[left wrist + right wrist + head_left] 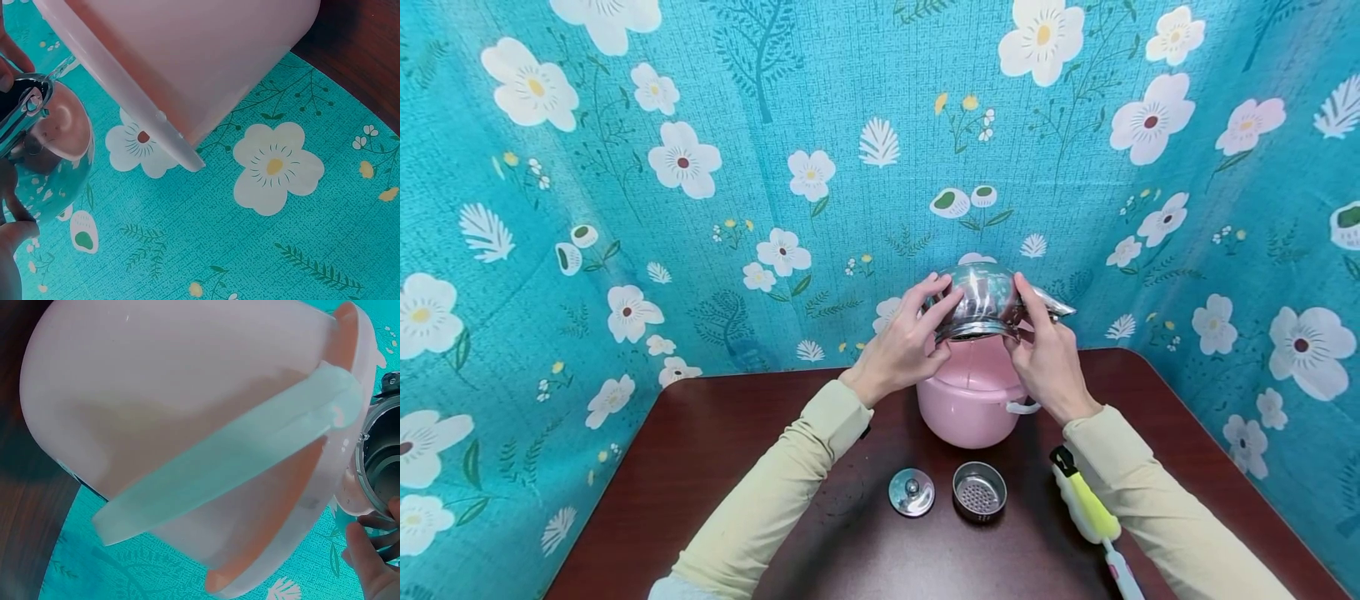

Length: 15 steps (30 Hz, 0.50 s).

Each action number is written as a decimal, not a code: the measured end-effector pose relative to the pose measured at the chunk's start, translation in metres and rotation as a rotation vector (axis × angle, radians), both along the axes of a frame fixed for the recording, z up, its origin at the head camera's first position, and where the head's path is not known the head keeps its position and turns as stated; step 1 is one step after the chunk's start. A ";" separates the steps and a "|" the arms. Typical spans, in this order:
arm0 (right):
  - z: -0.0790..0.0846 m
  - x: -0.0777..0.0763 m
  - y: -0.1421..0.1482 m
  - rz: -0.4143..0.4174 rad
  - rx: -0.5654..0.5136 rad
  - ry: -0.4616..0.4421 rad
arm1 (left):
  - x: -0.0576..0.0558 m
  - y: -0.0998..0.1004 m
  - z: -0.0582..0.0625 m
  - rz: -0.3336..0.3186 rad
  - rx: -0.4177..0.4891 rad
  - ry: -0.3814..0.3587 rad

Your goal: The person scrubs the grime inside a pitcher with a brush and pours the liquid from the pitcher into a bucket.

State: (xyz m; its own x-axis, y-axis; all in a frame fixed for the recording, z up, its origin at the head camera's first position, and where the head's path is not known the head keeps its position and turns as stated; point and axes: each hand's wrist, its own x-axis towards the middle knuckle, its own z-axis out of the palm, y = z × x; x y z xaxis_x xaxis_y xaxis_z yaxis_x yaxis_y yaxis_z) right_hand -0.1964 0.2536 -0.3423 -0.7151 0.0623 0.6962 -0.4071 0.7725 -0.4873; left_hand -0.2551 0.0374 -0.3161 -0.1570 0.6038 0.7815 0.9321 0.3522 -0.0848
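Both hands hold a shiny steel teapot [981,292] over a pink bucket [966,417], tipped so its open mouth faces down toward me. My left hand [908,337] grips its left side, fingers spread on the body and thumb low near the rim. On the other side my right hand [1045,358] grips it, next to the spout [1054,302]. The right wrist view shows the teapot's dark hollow inside [384,440] beside the bucket's rim. Water drops dot that rim.
A round steel lid [912,492] and a perforated steel strainer cup [979,492] sit on the dark wooden table [715,467] before the bucket. Under my right forearm lies a yellow-green and white handled brush [1088,504]. A flowered turquoise cloth [850,100] hangs behind. The bucket has a pale handle [231,456].
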 end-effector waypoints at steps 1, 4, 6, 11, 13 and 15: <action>0.000 0.000 0.000 0.000 0.000 0.003 | 0.000 0.000 0.000 0.003 0.000 0.004; 0.000 0.000 -0.001 -0.001 0.000 0.016 | 0.001 0.000 0.000 0.009 -0.002 0.013; 0.000 0.000 -0.002 -0.006 0.001 0.025 | 0.002 0.000 0.000 0.012 -0.004 0.019; -0.001 -0.001 -0.003 -0.017 -0.005 0.036 | 0.001 0.000 0.000 0.013 -0.005 0.036; -0.001 -0.001 -0.003 -0.016 -0.014 0.041 | 0.001 0.001 0.000 0.014 -0.004 0.044; -0.002 -0.001 -0.003 -0.013 -0.026 0.036 | 0.001 0.001 -0.001 0.015 -0.001 0.054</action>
State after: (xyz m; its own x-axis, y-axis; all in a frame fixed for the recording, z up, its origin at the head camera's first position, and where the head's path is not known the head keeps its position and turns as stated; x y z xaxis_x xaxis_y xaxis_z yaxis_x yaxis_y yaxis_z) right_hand -0.1975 0.2507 -0.3442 -0.6890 0.0896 0.7192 -0.4147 0.7651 -0.4926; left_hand -0.2544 0.0386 -0.3171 -0.1237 0.6022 0.7887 0.9207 0.3662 -0.1353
